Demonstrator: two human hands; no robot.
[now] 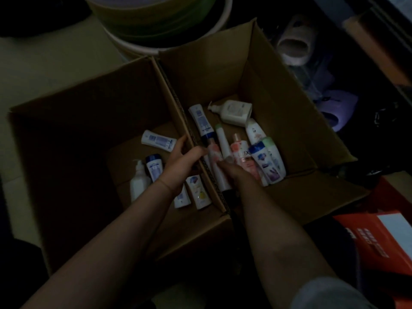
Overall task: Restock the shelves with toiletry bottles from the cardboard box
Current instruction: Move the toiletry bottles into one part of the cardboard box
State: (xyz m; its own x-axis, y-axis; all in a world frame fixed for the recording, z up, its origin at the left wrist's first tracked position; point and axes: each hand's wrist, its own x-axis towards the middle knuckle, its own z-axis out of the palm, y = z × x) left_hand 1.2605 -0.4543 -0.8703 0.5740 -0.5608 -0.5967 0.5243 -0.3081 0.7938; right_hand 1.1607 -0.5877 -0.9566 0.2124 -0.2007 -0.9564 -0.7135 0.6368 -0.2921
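Both hands (200, 166) reach among bottles (265, 159) — grip seemingly unclear.

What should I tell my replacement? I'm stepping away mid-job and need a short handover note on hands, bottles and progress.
Left hand: over the cardboard wall between the two boxes, fingers curled; grip unclear in the dim light.
Right hand: down in the right box, among the bottles; whether it grips one cannot be told.
Bottles: a loose pile in the right box, including a white pump bottle at the far end; about five more lie in the left box.
Done: no shelves in view, so progress cannot be judged.
Left: both boxes still hold bottles to shelve.
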